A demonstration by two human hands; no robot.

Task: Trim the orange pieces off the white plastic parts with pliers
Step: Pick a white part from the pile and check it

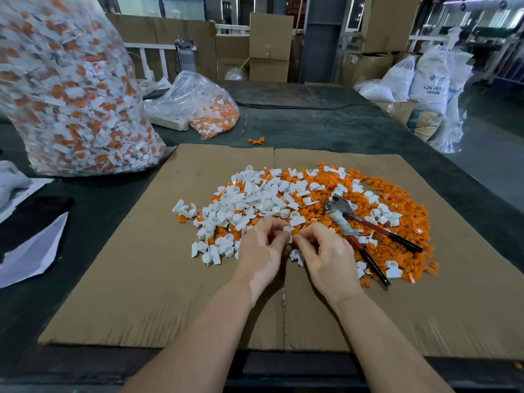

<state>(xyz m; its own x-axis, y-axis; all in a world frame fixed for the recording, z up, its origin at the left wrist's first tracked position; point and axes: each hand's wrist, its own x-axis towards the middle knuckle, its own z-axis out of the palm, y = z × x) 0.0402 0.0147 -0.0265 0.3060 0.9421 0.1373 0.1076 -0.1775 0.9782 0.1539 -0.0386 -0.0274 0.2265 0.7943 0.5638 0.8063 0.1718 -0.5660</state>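
A heap of white plastic parts [249,199] and orange pieces [402,222] lies on a flattened cardboard sheet [170,279]. Both hands meet at the heap's near edge. My left hand [262,251] and my right hand [323,253] pinch one small white part with an orange piece [289,231] between their fingertips. The pliers [365,231], with a metal head and red and black handles, lie untouched on the orange pieces to the right of my right hand.
A big clear bag of untrimmed white and orange parts [71,89] stands at the left. A smaller open bag [204,106] lies behind the cardboard. Papers [31,251] lie at the left edge. Sacks [431,86] and cartons [269,46] stand beyond the dark table.
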